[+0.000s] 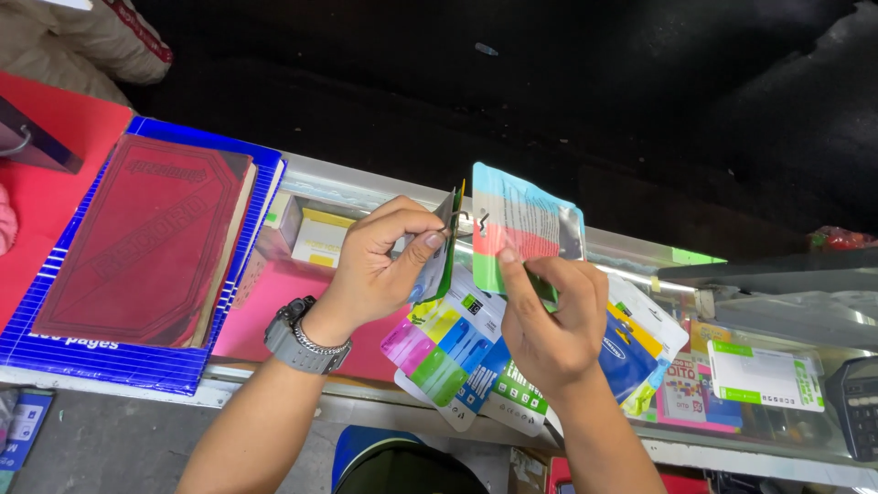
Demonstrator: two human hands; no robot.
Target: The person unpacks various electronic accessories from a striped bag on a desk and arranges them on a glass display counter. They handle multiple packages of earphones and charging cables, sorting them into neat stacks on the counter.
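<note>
My left hand [382, 263], with a grey wristwatch [297, 337] on its wrist, pinches a thin stack of small flat packets [446, 245] seen edge-on. My right hand [547, 320] holds up a colourful foil packet [523, 224] with blue, red and green bands, thumb and fingers on its lower edge. Both hands are close together above a glass counter [329, 183]. Below them lies a fan of several more bright packets [448, 352] in pink, yellow, green and blue.
A dark red hardcover book [137, 242] lies on a blue ruled notebook [101, 357] at the left. More packets [764, 375] show at the right, with a dark calculator [855, 402] at the edge. Pink boxes sit under the glass. Beyond the counter it is dark.
</note>
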